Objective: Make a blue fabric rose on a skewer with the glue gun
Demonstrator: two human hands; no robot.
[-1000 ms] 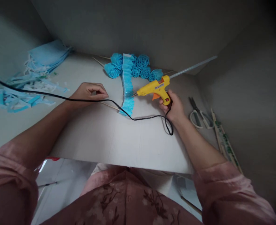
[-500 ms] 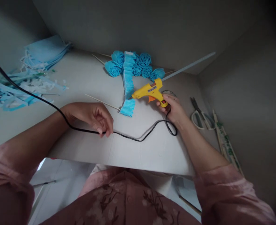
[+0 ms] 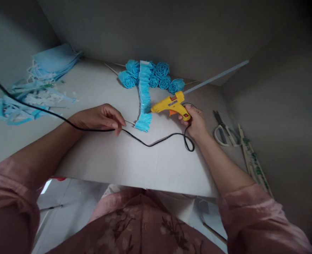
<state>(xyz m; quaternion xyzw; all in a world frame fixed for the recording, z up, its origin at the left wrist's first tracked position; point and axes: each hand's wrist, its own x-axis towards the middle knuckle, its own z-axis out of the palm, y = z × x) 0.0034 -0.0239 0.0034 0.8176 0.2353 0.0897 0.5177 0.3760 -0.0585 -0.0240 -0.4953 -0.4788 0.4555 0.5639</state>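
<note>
In my right hand [image 3: 195, 120] is a yellow hot glue gun [image 3: 170, 105], with a long pale glue stick [image 3: 216, 77] jutting from its back. Its nozzle is by the right edge of a pleated blue strip [image 3: 145, 95]; whether they touch I cannot tell. My left hand [image 3: 103, 118] pinches the gun's black cord [image 3: 141, 141] between closed fingers. A thin wooden stick [image 3: 130, 122] lies against the strip's near end, partly hidden behind my left fingers. The strip's far end overlaps several blue crepe-like roses [image 3: 162, 70] on sticks.
Blue face masks [image 3: 54, 60] are stacked at the far left, with cut strips and scraps [image 3: 26, 106] before them. White-handled scissors [image 3: 225, 134] and a bundle of sticks [image 3: 253, 158] lie on the right. Grey walls [image 3: 156, 31] close off the back and right side.
My left hand has moved up and away from me, lifting the cord along and covering most of the stick. The glue gun has shifted slightly right, off the strip's middle.
</note>
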